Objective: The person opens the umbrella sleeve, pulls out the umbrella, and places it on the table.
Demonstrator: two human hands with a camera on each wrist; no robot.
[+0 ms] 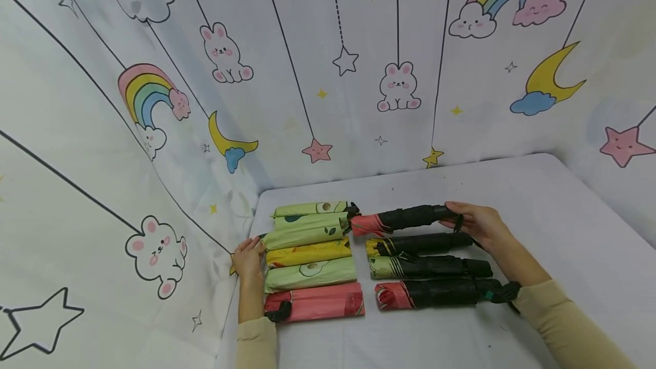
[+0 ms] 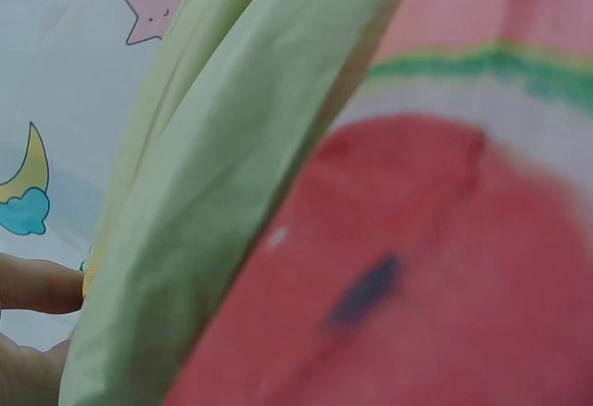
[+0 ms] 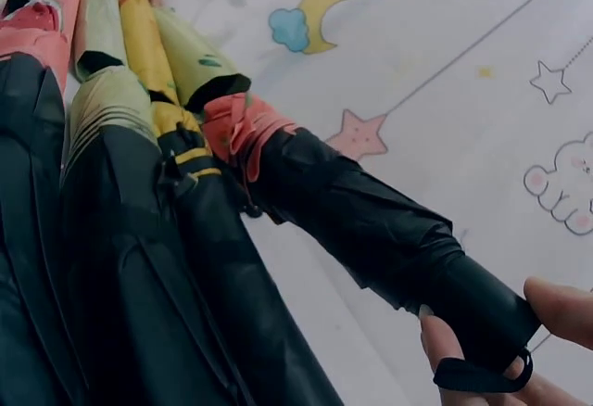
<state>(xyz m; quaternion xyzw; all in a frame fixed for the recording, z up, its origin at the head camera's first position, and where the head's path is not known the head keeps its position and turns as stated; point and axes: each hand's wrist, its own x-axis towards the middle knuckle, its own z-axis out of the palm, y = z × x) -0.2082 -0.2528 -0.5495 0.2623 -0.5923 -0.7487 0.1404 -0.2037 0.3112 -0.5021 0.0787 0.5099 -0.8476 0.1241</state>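
Observation:
My left hand (image 1: 248, 258) pinches the left end of a leaf-printed light green umbrella sleeve (image 1: 307, 229). In the left wrist view, a finger (image 2: 42, 284) and thumb show at the lower left, partly hidden by fabric. By its black handle, my right hand (image 1: 479, 222) holds a folded umbrella (image 1: 405, 219), black with a watermelon-red end. That red end meets the green sleeve's dark opening; how far in it reaches is hidden. In the right wrist view, thumb and fingers (image 3: 561, 311) pinch the handle (image 3: 491, 318), its wrist loop hanging beside them.
Below lie a yellow sleeve (image 1: 307, 252), an avocado-print sleeve (image 1: 310, 274) and a watermelon sleeve (image 1: 318, 302). Facing them are yellow-ended (image 1: 420, 244), green-ended (image 1: 430, 267) and red-ended (image 1: 435, 293) folded umbrellas. Another green piece (image 1: 302, 209) lies behind. Printed cloth (image 1: 287, 101) walls the table (image 1: 410, 340).

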